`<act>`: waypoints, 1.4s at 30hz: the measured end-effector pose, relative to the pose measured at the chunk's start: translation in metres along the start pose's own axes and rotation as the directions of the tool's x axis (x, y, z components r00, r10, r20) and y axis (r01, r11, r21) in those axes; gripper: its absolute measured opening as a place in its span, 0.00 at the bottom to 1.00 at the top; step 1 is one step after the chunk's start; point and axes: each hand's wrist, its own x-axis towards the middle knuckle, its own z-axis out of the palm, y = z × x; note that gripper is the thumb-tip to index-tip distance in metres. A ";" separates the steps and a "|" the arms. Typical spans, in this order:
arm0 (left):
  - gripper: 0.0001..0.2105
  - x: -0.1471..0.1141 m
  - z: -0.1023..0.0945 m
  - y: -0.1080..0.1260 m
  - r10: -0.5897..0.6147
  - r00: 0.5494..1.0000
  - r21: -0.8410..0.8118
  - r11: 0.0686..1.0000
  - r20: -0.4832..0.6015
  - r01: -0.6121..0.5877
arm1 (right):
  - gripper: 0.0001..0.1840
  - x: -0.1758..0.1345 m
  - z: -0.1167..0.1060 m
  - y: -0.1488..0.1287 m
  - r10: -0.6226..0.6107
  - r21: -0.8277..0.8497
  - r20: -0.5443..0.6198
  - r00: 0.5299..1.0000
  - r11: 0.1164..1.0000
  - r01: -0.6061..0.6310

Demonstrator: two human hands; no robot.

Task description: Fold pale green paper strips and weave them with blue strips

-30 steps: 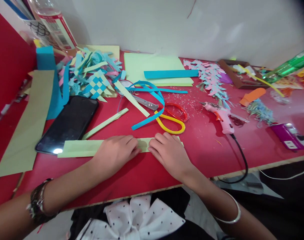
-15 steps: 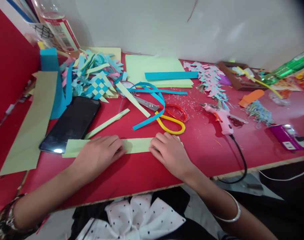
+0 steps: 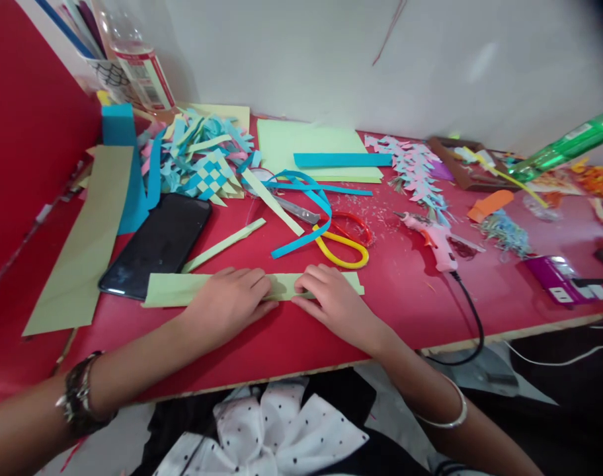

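Observation:
A folded pale green paper strip (image 3: pixel 170 289) lies lengthwise near the front of the red table. Over its middle, my left hand (image 3: pixel 232 297) is closed, fingers curled on the strip and thumb along the front edge. My right hand (image 3: pixel 338 307) grips the strip further right, thumb in front and fingers on top. A small gap separates the two hands. Just behind them lie scissors (image 3: pixel 342 251) with red and yellow handles, partly covered by a blue paper strip (image 3: pixel 301 243) and a narrow green strip (image 3: pixel 274 201).
A black phone (image 3: pixel 157 244) and a long green sheet (image 3: pixel 86 244) lie left. Paper cuttings (image 3: pixel 192 142) are heaped behind, near a bottle (image 3: pixel 145 76). Rightward are a pink glue gun (image 3: pixel 433 238) with its cord, a purple power socket (image 3: pixel 554 281) and a green bottle (image 3: pixel 569 145).
My left hand has slid right along the strip, closer to my right hand, which stays near the strip's right part. The camera view has shifted slightly.

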 end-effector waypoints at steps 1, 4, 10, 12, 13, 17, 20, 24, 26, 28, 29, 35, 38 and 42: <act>0.12 0.002 0.000 0.001 0.004 1.000 0.000 1.000 0.003 -0.004 | 0.10 0.000 0.000 0.001 -0.002 0.010 0.002 1.000 1.000 0.002; 0.14 0.005 0.001 0.000 -0.005 1.000 -0.013 1.000 0.000 0.005 | 0.10 0.000 -0.001 0.002 0.003 0.003 0.005 1.000 1.000 -0.003; 0.12 0.006 -0.003 -0.001 -0.052 0.997 -0.007 0.999 0.057 0.053 | 0.10 0.002 0.000 0.000 0.007 -0.095 -0.021 1.000 0.995 -0.009; 0.11 0.007 -0.004 -0.001 -0.071 0.995 0.005 0.997 0.075 0.071 | 0.10 0.003 0.000 0.000 0.011 -0.109 -0.019 1.000 0.994 -0.013; 0.11 0.007 -0.004 -0.001 -0.074 0.994 0.008 0.997 0.078 0.074 | 0.10 0.003 0.000 0.000 0.014 -0.114 -0.014 1.000 0.993 -0.016; 0.11 0.007 -0.002 -0.002 -0.066 0.996 0.003 0.998 0.064 0.066 | 0.10 0.004 0.000 0.001 0.027 -0.129 0.001 1.000 0.991 -0.026; 0.13 0.003 -0.001 -0.005 -0.060 0.998 0.034 0.998 0.037 0.059 | 0.10 0.003 0.001 0.000 0.030 -0.135 -0.011 0.999 0.990 -0.031; 0.12 -0.011 -0.001 -0.013 -0.072 0.997 0.086 0.994 0.021 0.070 | 0.10 0.001 0.002 0.002 0.020 -0.137 -0.044 0.999 0.990 -0.026; 0.12 -0.019 0.000 -0.019 -0.091 0.996 0.099 0.991 0.012 0.090 | 0.10 -0.001 0.003 0.005 0.014 -0.130 -0.067 0.998 0.991 -0.023; 0.13 -0.027 0.001 -0.024 -0.099 0.995 0.105 0.989 -0.007 0.099 | 0.11 -0.003 0.003 0.009 0.017 -0.119 -0.085 0.996 0.992 -0.028; 0.14 -0.031 0.001 -0.027 -0.099 0.995 0.110 0.989 -0.019 0.101 | 0.11 -0.005 0.003 0.011 0.020 -0.113 -0.091 0.996 0.993 -0.030; 0.14 -0.047 -0.006 -0.032 -0.115 0.993 0.190 0.975 -0.023 0.117 | 0.10 -0.015 0.000 0.023 0.048 -0.085 -0.115 0.992 0.995 -0.058; 0.13 -0.055 -0.011 -0.034 -0.133 0.991 0.240 0.961 -0.021 0.134 | 0.10 -0.022 -0.003 0.032 0.091 -0.081 -0.110 0.990 0.992 -0.100; 0.13 -0.065 -0.013 -0.041 -0.167 0.986 0.251 0.955 0.004 0.160 | 0.09 -0.035 -0.006 0.045 0.158 -0.072 -0.119 0.980 0.983 -0.167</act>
